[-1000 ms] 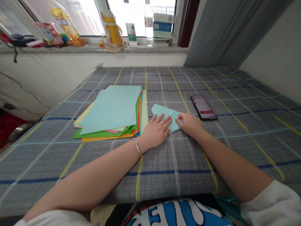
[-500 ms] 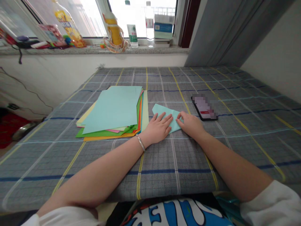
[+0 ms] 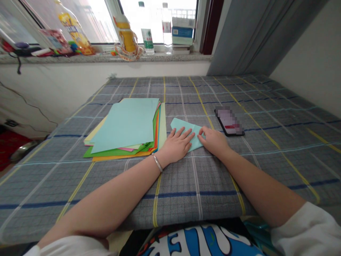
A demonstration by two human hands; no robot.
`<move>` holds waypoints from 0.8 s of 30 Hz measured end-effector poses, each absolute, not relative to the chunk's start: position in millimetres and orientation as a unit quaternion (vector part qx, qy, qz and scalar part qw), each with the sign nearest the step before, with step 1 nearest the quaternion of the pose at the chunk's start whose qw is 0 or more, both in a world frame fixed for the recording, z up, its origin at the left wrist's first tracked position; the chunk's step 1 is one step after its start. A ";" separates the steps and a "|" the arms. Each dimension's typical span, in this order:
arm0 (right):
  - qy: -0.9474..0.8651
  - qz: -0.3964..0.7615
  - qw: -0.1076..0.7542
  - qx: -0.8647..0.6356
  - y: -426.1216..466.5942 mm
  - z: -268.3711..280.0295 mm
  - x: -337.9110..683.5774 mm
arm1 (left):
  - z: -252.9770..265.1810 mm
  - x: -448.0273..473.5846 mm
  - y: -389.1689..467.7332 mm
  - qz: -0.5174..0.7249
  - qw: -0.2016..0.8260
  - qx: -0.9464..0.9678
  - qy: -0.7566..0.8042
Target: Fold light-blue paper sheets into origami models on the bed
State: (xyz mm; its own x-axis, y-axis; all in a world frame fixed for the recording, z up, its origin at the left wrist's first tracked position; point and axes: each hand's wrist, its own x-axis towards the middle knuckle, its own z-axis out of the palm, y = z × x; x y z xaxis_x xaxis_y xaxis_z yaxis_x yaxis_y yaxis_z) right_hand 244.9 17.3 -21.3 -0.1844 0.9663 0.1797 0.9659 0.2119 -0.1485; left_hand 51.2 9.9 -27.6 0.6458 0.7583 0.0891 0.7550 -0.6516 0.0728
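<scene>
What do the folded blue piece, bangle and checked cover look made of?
Folded blue piece: matte paper, apparently; flat faces, straight edges. Bangle: probably metal; silvery sheen. Checked cover: likely woven cloth; dull, softly wrinkled.

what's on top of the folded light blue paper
Your left hand lies spread on the folded paper, with your right hand at its right end. Whatever they cover is hidden.

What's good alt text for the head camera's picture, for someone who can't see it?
A left hand lies spread on folded light-blue paper while the right hand touches its right edge. On the checked cloth, a stack of coloured paper lies to the left and a phone to the right.
</scene>
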 end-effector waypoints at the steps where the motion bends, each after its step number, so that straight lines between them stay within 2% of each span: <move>1: -0.769 0.004 0.119 -0.628 17.6 -21.5 245.4 | -27.9 51.3 10.2 0.058 0.016 0.907 0.418; 10: -0.822 0.001 0.206 -0.531 6.6 -20.4 244.4 | -29.0 51.4 8.9 0.071 0.003 0.906 0.418; 19: -0.839 0.066 0.165 -0.515 12.8 -39.7 250.6 | -24.8 49.9 10.7 0.048 0.025 0.911 0.409; 24: -0.803 0.085 0.117 -0.578 11.0 -33.5 249.4 | -21.8 49.1 11.3 0.028 0.041 0.911 0.409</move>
State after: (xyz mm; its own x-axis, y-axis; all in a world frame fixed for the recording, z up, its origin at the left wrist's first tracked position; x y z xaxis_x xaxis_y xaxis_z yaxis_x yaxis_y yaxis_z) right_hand 249.4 11.0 -33.5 -0.3050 0.9481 0.0898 0.9084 0.3179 -0.2714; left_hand 49.1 11.3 -21.8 0.6632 0.7482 0.0178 0.7437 -0.6614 0.0973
